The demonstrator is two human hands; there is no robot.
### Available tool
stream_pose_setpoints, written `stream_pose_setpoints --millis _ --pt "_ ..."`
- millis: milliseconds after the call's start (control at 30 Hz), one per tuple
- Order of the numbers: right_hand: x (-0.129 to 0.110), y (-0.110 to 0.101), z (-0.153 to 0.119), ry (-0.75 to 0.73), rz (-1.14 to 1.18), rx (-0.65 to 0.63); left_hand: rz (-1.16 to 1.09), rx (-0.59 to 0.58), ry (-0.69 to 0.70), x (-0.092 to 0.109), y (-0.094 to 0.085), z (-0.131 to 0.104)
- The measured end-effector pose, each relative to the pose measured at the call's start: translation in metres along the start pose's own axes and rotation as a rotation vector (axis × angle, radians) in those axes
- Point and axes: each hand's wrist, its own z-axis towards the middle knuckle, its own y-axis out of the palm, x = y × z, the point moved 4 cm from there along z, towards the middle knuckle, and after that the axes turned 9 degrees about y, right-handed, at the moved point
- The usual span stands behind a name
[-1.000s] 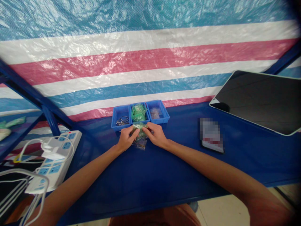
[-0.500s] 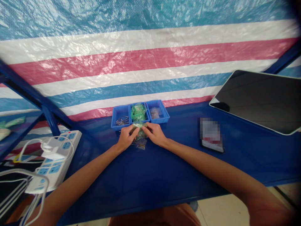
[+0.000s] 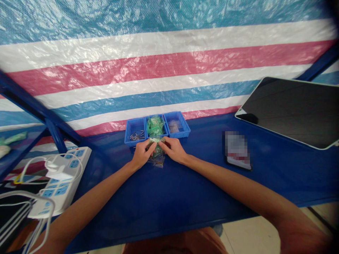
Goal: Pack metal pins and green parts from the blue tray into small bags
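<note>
Fingers (image 3: 151,147) of the left hand (image 3: 140,157) and right hand (image 3: 174,151) are pinched on a clear packet (image 3: 158,150) of green parts; it is steadied on the worktop (image 3: 169,197) just before the blue bins (image 3: 156,126).

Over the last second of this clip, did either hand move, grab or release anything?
Almost nothing changed. The left hand and right hand still pinch the small clear bag of green parts between them, just in front of the three blue bins. Only the camera tilted slightly, shifting everything up a touch. The phone, tablet and power strip lie as before.
</note>
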Motion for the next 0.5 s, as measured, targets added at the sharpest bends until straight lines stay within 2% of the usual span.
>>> stream_pose_setpoints --millis 500 --pt "-0.0016 -0.0013 -0.0012 0.004 0.02 -0.019 0.002 -0.004 -0.009 0.0005 -0.0001 -0.0005"
